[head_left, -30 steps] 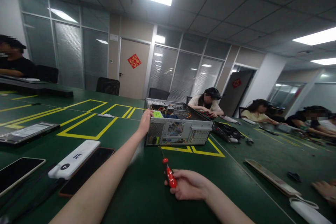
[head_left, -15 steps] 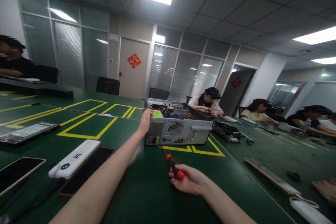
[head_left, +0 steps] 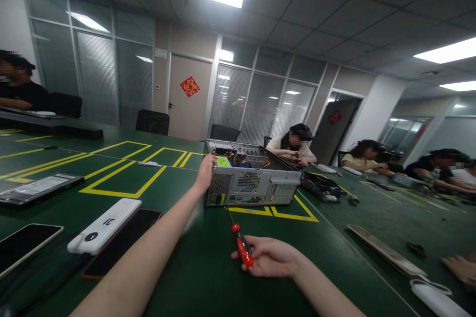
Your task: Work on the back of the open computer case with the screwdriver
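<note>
An open grey computer case lies on its side on the green table, its rear panel facing me. My left hand is stretched out to it and grips the case's near left top corner. My right hand rests low on the table in front of the case, fingers closed round the red handle of a screwdriver. The screwdriver's thin shaft points away from me toward the case's lower edge.
A white device, dark phones and a flat grey panel lie at the left. A long flat strip and a small black part lie at the right. Several people sit working along the far side; another person's hand shows at the right edge.
My right hand has turned the screwdriver in its fingers, swinging the handle out and back. My left hand has stayed on the case corner.
</note>
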`<act>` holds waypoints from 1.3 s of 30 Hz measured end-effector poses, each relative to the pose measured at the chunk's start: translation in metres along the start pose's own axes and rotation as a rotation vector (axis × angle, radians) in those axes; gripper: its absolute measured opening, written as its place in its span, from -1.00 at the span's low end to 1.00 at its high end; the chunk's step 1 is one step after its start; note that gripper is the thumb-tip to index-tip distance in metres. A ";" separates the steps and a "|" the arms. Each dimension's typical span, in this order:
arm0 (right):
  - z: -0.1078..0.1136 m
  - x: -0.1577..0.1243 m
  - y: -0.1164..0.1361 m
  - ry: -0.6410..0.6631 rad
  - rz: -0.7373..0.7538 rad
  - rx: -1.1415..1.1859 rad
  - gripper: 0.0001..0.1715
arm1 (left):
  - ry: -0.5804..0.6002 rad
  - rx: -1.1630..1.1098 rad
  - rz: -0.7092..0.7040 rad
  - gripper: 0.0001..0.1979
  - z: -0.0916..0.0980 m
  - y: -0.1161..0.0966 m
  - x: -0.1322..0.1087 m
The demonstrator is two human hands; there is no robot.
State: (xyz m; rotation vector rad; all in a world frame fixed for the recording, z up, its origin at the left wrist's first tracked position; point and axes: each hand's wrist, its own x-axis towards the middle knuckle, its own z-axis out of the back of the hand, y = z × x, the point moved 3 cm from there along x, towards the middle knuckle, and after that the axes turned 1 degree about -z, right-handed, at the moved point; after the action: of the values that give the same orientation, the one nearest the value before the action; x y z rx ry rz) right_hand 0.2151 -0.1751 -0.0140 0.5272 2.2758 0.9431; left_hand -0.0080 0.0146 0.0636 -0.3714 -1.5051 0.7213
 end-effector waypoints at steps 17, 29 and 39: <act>0.006 0.006 -0.003 -0.174 -0.018 0.093 -0.64 | -0.025 0.011 -0.020 -0.63 -0.002 0.005 0.001; -0.001 0.001 0.001 -0.031 -0.059 0.050 -0.57 | -0.029 0.016 0.013 -0.64 -0.003 0.009 -0.001; 0.007 0.007 -0.003 -0.213 0.067 0.037 -0.53 | -0.024 0.014 0.003 -0.66 -0.002 0.005 0.000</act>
State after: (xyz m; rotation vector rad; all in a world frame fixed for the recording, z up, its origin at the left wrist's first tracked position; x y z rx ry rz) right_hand 0.2148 -0.1693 -0.0227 0.6897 2.0990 0.8354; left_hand -0.0067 0.0189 0.0599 -0.3552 -1.5213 0.7407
